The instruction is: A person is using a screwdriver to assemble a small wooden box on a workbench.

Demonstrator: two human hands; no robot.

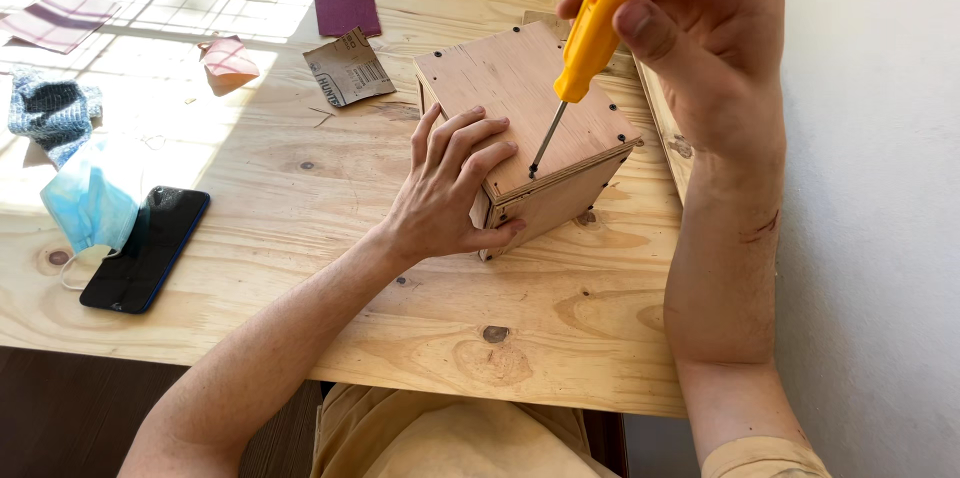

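Gripping yellow screwdriver (597,23) w/ right hand (700,28), left hand (450,188) clamping box (525,128) corner.

Plywood box (520,128): matt, bare grain. Screwdriver (592,38): glossy yellow plastic handle, thin metal shaft. Table (420,308): pale knotty wood, unvarnished. Phone (145,248), left: glossy black glass. Face mask (90,200): soft blue cloth. Sandpaper sheets (347,10), top: rough, matt.
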